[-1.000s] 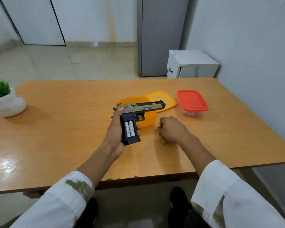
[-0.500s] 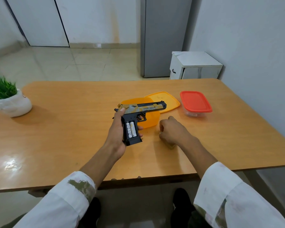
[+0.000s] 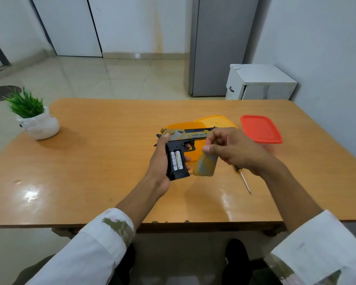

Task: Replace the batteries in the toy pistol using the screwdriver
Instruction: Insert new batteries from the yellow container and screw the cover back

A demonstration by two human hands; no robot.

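Your left hand [image 3: 158, 161] grips the toy pistol [image 3: 185, 135] above the table [image 3: 90, 161], two batteries [image 3: 176, 160] showing in its open handle. Your right hand [image 3: 232, 149] pinches the grey cover panel [image 3: 207, 164] just beside it. The screwdriver [image 3: 245, 182] lies on the table under that wrist.

Glossy wooden worktop [image 3: 95, 165] on pale tiled floor [image 3: 115, 79]; white wall [image 3: 317, 58] at right, tall grey cabinet [image 3: 218, 48] and low white cupboard [image 3: 261, 79] beyond far edge.

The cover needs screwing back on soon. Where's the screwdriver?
Head view: the screwdriver lies on the table, handle partly hidden behind the right hand holding the cover, right of the pistol in the left hand, tip toward the near edge.
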